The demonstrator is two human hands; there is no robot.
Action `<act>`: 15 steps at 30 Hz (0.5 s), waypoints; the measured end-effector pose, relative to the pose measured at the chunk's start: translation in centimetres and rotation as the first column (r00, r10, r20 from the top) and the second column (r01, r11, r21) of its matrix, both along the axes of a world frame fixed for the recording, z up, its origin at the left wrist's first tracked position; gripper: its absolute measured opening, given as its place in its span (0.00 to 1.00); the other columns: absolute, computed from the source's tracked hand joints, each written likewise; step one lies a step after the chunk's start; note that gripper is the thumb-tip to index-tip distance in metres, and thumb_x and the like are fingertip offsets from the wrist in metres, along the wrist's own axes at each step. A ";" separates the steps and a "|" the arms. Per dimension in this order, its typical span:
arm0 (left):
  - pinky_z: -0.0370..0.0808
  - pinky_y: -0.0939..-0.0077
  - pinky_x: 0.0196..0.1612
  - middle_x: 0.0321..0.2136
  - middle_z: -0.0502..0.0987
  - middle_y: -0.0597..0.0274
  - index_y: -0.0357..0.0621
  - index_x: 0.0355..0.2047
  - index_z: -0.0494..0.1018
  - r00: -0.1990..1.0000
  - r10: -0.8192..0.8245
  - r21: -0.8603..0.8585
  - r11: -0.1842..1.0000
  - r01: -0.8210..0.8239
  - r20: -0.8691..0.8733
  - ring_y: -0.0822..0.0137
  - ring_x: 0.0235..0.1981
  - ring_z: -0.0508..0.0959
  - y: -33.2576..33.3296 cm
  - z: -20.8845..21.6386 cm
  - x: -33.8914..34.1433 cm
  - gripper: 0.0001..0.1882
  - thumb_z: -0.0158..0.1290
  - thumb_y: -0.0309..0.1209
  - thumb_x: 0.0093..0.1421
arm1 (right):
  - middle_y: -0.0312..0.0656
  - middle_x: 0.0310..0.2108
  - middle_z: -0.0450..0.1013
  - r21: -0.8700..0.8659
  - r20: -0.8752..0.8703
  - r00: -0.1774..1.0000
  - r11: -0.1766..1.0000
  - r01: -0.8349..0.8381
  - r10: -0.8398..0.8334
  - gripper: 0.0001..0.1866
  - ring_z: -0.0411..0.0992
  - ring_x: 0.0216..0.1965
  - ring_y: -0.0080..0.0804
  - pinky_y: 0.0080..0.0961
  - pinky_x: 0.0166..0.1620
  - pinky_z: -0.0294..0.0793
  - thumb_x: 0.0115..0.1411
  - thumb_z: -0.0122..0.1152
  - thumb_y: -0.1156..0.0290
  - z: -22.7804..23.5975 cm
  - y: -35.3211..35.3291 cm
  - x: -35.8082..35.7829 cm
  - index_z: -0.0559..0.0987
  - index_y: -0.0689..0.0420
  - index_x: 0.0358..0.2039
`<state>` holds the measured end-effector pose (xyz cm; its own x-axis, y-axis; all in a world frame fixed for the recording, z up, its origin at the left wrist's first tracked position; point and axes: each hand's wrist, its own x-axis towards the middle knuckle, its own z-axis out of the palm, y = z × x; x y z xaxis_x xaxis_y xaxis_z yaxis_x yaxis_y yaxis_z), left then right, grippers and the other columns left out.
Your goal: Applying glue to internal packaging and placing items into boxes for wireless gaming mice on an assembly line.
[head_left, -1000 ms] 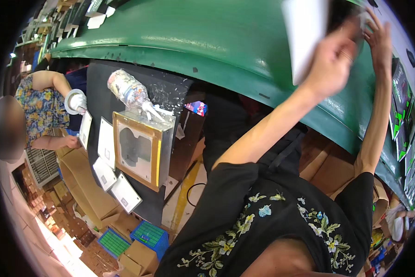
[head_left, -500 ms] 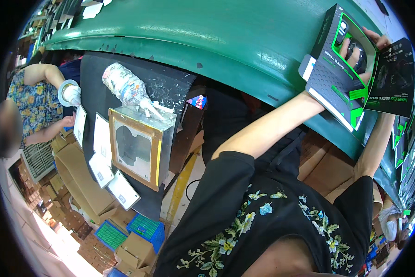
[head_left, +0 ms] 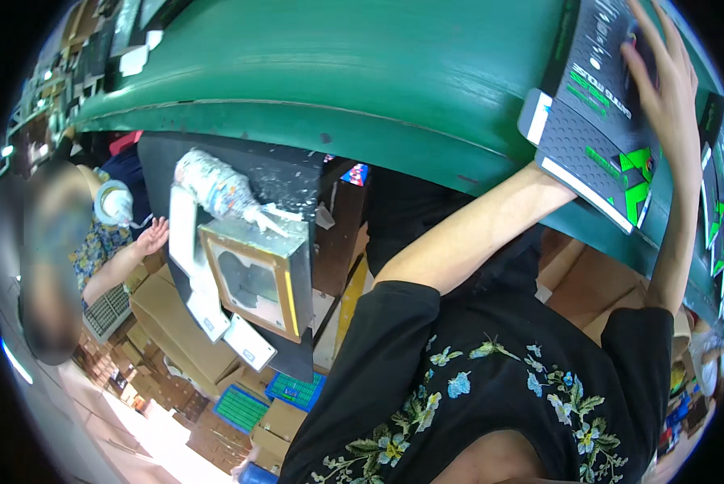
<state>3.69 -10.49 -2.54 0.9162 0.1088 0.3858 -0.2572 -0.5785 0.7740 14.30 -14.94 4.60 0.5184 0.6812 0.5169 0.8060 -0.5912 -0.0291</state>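
Both my hands hold a black box with green graphics above the green table. My right hand lies spread over the box's upper face. My left hand reaches under the box's lower corner and is mostly hidden behind it; only the wrist shows. The box is tilted, and its white-edged end points toward me.
More black-and-green boxes stand at the table's right end. Below the table's near edge are a tape-wrapped bottle, a yellow-framed box and white labels. A co-worker's hand and tape roll are at left. Cardboard cartons and blue crates cover the floor.
One second ago my hands held a white-faced item up high. The black box then turned its printed face to view and now sits lower and closer, with my right hand on top.
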 end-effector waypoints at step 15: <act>0.62 0.54 0.67 0.59 0.67 0.40 0.38 0.46 0.76 0.985 0.082 0.086 0.992 -0.096 0.151 0.46 0.63 0.67 -1.0 3.8 -15.7 0.18 0.55 0.31 0.55 | 0.46 0.65 0.62 -0.283 -0.183 0.979 0.950 -0.136 0.086 0.16 0.52 0.69 0.51 0.48 0.69 0.46 0.68 0.50 0.58 -1.5 -5.6 0.3 0.77 0.57 0.46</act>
<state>-12.03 -11.52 1.28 0.8370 0.1452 0.5275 -0.3082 -0.6714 0.6739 14.59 -20.51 3.08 0.4922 0.8473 0.1994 0.8655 -0.5009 -0.0076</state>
